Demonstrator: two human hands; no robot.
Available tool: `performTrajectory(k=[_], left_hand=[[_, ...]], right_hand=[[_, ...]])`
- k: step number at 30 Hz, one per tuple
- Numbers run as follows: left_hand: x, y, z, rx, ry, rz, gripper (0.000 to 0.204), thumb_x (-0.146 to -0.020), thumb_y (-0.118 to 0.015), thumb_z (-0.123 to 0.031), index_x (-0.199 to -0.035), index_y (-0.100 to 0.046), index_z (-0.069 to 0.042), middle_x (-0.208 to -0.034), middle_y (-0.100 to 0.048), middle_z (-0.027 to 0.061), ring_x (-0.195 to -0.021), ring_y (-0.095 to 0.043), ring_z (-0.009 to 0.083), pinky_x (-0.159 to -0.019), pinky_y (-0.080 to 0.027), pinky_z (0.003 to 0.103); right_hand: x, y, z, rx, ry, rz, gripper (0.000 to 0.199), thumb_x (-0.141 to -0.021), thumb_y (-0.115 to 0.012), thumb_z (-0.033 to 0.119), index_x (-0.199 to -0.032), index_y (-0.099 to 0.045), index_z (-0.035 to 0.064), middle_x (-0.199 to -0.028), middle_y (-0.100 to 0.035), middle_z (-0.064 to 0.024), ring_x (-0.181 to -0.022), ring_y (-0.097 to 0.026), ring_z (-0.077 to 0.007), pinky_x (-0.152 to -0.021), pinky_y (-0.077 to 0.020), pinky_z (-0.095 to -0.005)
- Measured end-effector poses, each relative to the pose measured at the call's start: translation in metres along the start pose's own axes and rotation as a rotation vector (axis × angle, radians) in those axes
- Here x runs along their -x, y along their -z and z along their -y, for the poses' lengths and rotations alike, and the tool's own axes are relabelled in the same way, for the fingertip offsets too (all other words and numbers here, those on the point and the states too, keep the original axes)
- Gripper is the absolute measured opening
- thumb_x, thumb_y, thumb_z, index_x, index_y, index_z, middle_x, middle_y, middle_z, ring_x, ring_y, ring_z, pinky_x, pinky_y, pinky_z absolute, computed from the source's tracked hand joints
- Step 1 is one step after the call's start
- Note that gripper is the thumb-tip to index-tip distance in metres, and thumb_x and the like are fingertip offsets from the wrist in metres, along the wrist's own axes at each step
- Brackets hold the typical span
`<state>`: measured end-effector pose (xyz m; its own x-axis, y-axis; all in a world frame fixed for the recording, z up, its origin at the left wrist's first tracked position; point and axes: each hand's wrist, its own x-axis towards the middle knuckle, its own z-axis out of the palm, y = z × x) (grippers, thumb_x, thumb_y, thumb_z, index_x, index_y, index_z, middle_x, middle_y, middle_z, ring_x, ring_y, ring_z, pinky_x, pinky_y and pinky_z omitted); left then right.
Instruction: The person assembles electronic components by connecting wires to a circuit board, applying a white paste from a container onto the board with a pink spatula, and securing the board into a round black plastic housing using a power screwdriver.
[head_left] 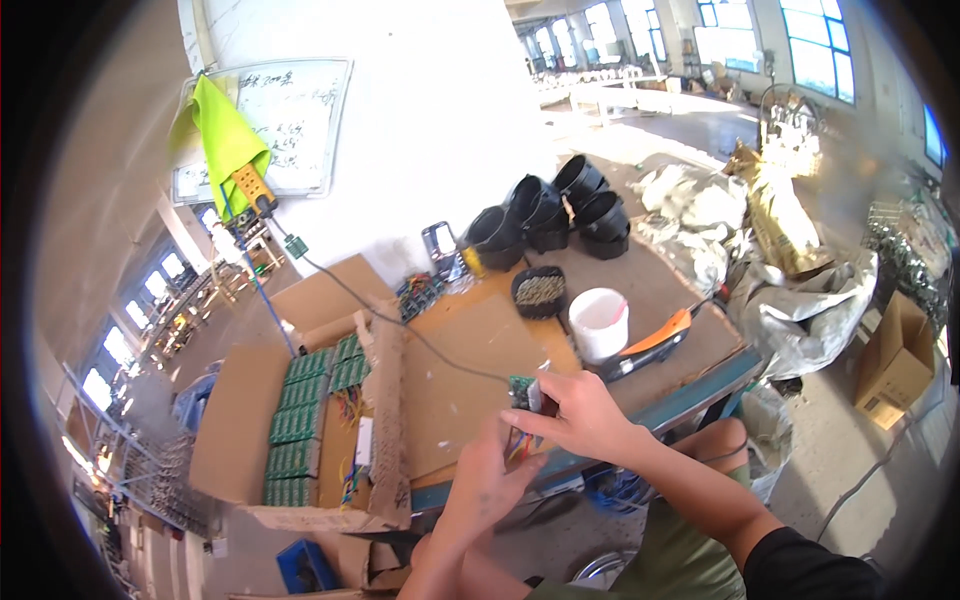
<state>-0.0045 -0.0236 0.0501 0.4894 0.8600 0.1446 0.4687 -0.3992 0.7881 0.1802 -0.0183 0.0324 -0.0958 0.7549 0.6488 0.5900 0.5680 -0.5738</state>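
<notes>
Over the near edge of the workbench, my right hand (590, 420) has its thumb and fingers closed on a small green circuit board (520, 391). Just below it, my left hand (488, 475) pinches the coloured wires (521, 446) that hang under the board; the fingers partly hide them. Left of my hands stands an open cardboard box (390, 440) holding rows of green circuit boards (296, 425) and bundles of coloured wires (349, 410). A white tub (598, 325) and an orange-and-black hand tool (655, 345) rest beyond my right hand.
A black tub of small parts (539, 290) sits beside several black pots (535, 207). Near the wall are a phone-like device (440, 245) and a cable (400, 322) running across the bench. Sacks (800, 310) and a cardboard carton (897, 360) stand on the floor at right.
</notes>
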Motion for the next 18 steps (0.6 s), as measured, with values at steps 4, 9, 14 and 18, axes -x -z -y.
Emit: performTrajectory(k=[4, 9, 14, 18], left_hand=[[-0.021, -0.016, 0.002, -0.109, -0.073, 0.041, 0.026, -0.088, -0.070, -0.010, -0.109, -0.059, 0.001, -0.075, -0.065, 0.0133, -0.065, -0.062, 0.0248, -0.063, -0.049, 0.037], [-0.022, -0.044, -0.005, -0.369, -0.168, -0.212, 0.031, -0.089, -0.068, -0.033, -0.098, -0.064, -0.004, -0.067, -0.063, 0.0161, -0.064, -0.064, 0.0385, -0.056, -0.046, 0.048], [-0.026, -0.050, -0.003, -0.258, -0.179, -0.154, 0.032, -0.090, -0.067, -0.035, -0.084, -0.066, -0.004, -0.065, -0.062, 0.0158, -0.057, -0.061, 0.0359, -0.052, -0.045, 0.044], [-0.029, -0.052, 0.012, 0.051, -0.040, -0.082, 0.030, -0.091, -0.068, -0.030, -0.078, -0.065, -0.003, -0.064, -0.061, 0.0158, -0.054, -0.059, 0.0344, -0.052, -0.044, 0.040]], right_hand=[[0.011, 0.014, -0.032, -0.593, -0.218, 0.071, 0.030, -0.097, -0.066, 0.026, -0.106, -0.063, -0.0032, -0.085, -0.071, -0.0107, -0.074, -0.067, -0.0132, -0.066, -0.0521, -0.0308], [0.030, 0.013, -0.044, -0.852, -0.330, 0.038, 0.034, -0.101, -0.059, 0.014, -0.130, -0.053, -0.0011, -0.108, -0.067, -0.0048, -0.097, -0.061, -0.0092, -0.086, -0.0503, -0.0267], [0.045, 0.004, -0.059, -0.691, -0.390, -0.013, 0.028, -0.101, -0.057, 0.017, -0.121, -0.057, -0.0019, -0.096, -0.067, -0.0041, -0.087, -0.058, -0.0071, -0.078, -0.0494, -0.0252], [0.048, 0.000, -0.061, -0.681, -0.418, -0.015, 0.026, -0.102, -0.054, 0.019, -0.117, -0.059, -0.0018, -0.092, -0.063, -0.0027, -0.086, -0.055, -0.0063, -0.078, -0.0477, -0.0251]])
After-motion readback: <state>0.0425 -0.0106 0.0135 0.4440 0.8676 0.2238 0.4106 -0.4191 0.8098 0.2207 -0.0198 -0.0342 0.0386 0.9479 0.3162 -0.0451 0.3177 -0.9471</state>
